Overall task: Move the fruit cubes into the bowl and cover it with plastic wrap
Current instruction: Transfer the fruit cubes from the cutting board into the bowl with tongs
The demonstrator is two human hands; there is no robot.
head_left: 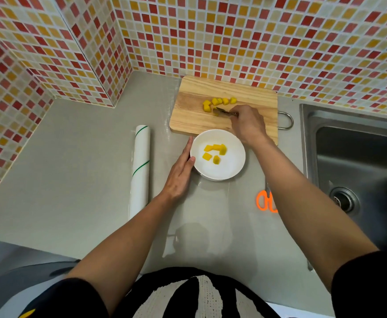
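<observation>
The right hand [247, 122] was closed on a small metal tool [225, 112] — tongs or a fork, I could not tell which — with its tip among the fruit cubes [220, 102] on the cutting board [252, 97]. About five cubes already lay in the white bowl [231, 171], which sat on the tabletop [84, 134] just in front of the board. The left hand [179, 173] lay flat and open against the bowl's rim, steadying it.

The cubes looked soft, wet and slippery, so a light pinch across flat sides would likely suit better than a squeeze. The bowl seemed light and prone to sliding. The roll of plastic wrap [140, 171] lay near on the left with open room around it — scissors [267, 200] and sink [360, 157] crowded the right.
</observation>
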